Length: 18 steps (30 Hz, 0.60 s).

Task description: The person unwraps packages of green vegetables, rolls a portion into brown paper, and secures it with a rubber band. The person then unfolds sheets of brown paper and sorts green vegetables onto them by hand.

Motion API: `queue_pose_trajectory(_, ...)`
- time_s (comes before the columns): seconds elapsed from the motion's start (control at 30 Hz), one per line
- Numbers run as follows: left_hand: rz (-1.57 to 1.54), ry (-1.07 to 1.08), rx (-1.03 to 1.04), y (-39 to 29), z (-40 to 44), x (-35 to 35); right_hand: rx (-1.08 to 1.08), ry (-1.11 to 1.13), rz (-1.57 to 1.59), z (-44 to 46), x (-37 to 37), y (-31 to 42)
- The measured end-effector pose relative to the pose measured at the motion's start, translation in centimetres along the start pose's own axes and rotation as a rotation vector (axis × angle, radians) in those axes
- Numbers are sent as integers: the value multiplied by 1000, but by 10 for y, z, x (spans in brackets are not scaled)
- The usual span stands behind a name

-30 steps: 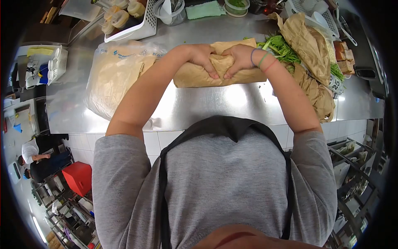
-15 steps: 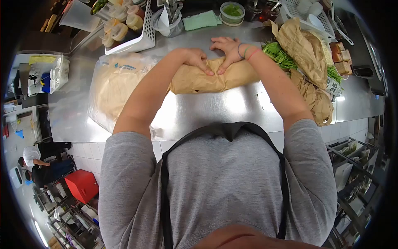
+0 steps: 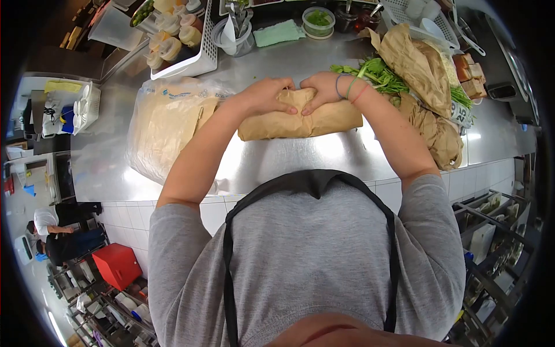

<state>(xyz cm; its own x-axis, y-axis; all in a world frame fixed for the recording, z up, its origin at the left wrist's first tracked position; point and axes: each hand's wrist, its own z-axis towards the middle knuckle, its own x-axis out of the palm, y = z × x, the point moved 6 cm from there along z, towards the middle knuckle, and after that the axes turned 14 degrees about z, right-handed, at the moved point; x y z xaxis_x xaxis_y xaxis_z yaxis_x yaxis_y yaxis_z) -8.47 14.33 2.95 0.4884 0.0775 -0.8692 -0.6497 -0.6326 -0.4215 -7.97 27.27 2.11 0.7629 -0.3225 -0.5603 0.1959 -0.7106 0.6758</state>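
Observation:
A long brown paper parcel [image 3: 300, 124] lies crosswise on the steel worktop in front of me. My left hand [image 3: 270, 95] grips its far side left of the middle, thumb pressed on the top. Close beside it, my right hand [image 3: 321, 91] grips the same paper, its thumb near the other one. A creased fold of paper stands up between the two hands. What the parcel contains is hidden. Left of my left arm, a clear plastic bag [image 3: 147, 130] holds flat brown paper. Leafy greens [image 3: 381, 76] lie just past my right wrist.
Crumpled brown paper bags [image 3: 413, 63] lie at the right, near bread pieces [image 3: 471, 78]. Along the back stand a white basket [image 3: 209, 43] of squeeze bottles, a tub of utensils [image 3: 234, 43], a green cloth [image 3: 279, 33] and a tub of chopped greens [image 3: 318, 22]. Two people stand far left.
Both hands have drawn the parcel slightly toward me. My right fingers, spread on the worktop before, now curl over the paper. A paper fold has risen between the hands.

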Motion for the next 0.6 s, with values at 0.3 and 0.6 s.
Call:
queue_pose_trajectory(0.3, 136, -84, -65, -22, -24, -3, -208, -461, -281, -44, 9, 42)
queue_pose_trajectory(0.6, -75, -177, -137, -29, -64, -4, -263, -1024, -261, -135, -9, 47)
